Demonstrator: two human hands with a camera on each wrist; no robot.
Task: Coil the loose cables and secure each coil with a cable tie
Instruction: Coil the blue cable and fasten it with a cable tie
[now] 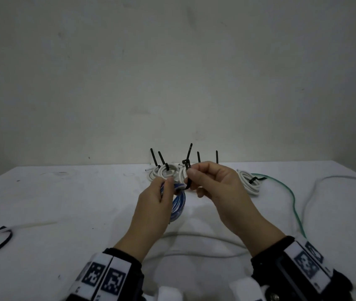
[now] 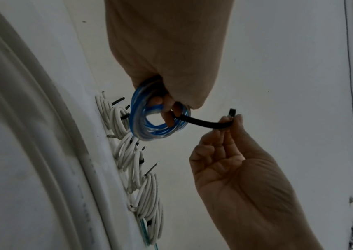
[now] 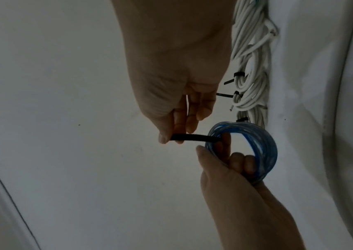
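Note:
My left hand [image 1: 159,196] grips a coil of blue cable [image 1: 178,205] held above the table, its fingers curled through the ring [image 3: 256,152]. A black cable tie [image 2: 205,122] passes through the blue coil [image 2: 149,121]. My right hand [image 1: 207,181] pinches the tie's free end between thumb and fingertips [image 3: 171,137]. The tie [image 3: 192,137] stretches straight between the coil and that pinch. Its head end sticks up above my right fingers [image 1: 186,164].
Several white cable coils [image 1: 166,170] with black ties stand along the table's far edge, one more [image 1: 249,181] to the right. A loose green cable [image 1: 294,203] and a white cable [image 1: 324,181] trail right. A black tie [image 1: 3,237] lies at left.

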